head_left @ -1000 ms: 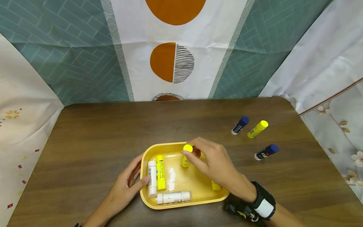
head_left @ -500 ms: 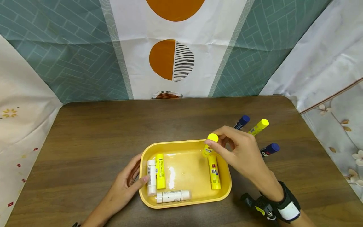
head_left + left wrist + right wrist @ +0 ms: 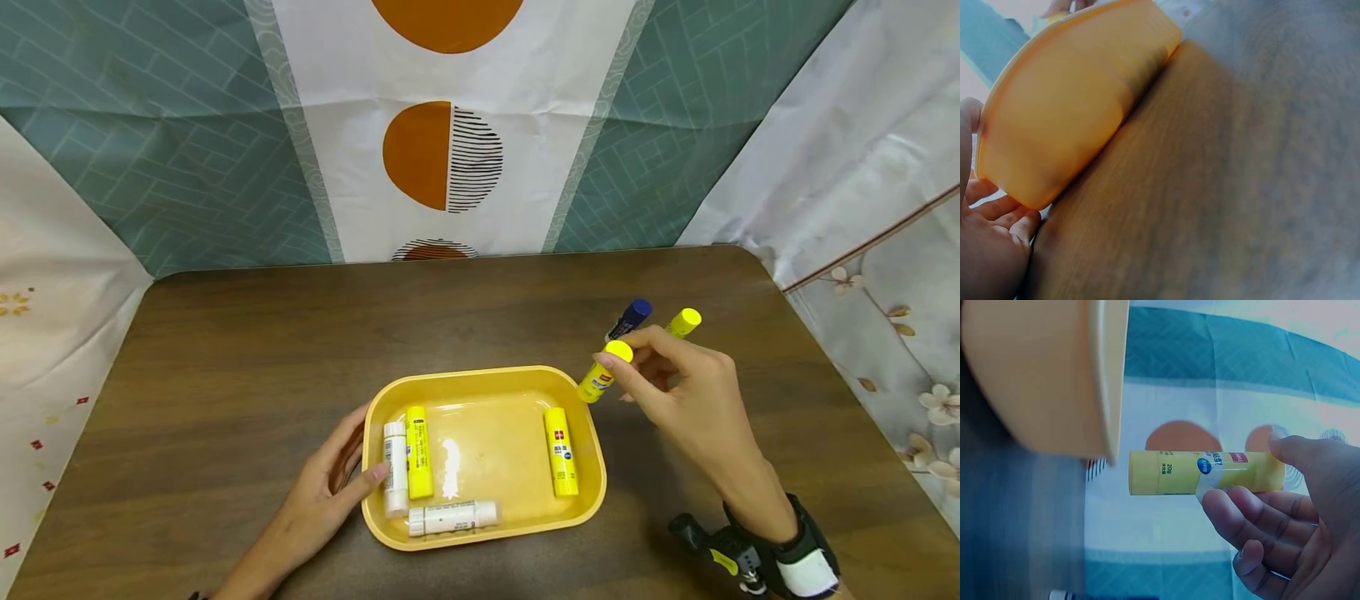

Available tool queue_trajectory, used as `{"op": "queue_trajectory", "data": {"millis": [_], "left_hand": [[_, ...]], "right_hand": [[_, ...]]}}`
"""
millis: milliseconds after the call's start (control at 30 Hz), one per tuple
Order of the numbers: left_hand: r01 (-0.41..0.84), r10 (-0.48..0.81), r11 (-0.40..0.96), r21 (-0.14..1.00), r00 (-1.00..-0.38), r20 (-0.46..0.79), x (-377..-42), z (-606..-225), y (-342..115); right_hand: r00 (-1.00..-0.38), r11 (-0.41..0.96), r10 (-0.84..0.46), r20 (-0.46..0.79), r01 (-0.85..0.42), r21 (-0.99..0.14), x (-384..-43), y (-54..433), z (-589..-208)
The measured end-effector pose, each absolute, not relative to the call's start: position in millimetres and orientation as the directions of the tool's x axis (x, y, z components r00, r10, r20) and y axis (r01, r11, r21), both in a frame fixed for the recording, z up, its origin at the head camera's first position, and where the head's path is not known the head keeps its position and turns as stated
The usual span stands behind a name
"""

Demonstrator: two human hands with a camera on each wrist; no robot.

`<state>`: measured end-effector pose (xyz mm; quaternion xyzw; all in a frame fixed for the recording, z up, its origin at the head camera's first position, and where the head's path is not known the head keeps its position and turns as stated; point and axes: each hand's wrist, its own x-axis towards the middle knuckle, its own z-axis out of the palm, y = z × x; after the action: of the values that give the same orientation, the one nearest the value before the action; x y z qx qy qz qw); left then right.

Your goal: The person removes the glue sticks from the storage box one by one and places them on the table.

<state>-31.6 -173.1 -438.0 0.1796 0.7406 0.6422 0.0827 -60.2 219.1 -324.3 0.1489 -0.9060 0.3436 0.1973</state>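
My right hand (image 3: 686, 387) pinches a yellow glue stick (image 3: 606, 372) near its capped end, just past the right rim of a yellow tray (image 3: 480, 372). In the right wrist view this glue stick (image 3: 1179, 473) lies between thumb and fingertips, beside the tray wall (image 3: 1041, 375). My left hand (image 3: 322, 492) grips the tray's left end, thumb over the rim and fingers against the outer wall. Inside the tray lie a white glue stick (image 3: 395, 469) and a yellow one (image 3: 418, 452) side by side, another white one (image 3: 453, 518) along the front, and a yellow one (image 3: 561, 452) at the right.
Beyond my right hand, a blue-capped glue stick (image 3: 628, 320) and a yellow glue stick (image 3: 684, 322) rest on the brown wooden table (image 3: 262, 350). Printed curtains (image 3: 225, 167) hang behind the table and at both sides.
My right hand has carried the yellow glue stick from over the tray's middle rightward past its rim. The second blue-capped glue stick is now hidden behind that hand. The left hand keeps its hold.
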Motion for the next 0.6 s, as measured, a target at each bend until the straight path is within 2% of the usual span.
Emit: {"op": "queue_trajectory", "data": {"millis": [600], "left_hand": [[0.177,0.379,0.114,0.978,-0.917,0.122,-32,-439,-174]], "right_hand": [[-0.915,0.786,-0.040,0.401,-0.277,-0.553,-49,249,-350]]}}
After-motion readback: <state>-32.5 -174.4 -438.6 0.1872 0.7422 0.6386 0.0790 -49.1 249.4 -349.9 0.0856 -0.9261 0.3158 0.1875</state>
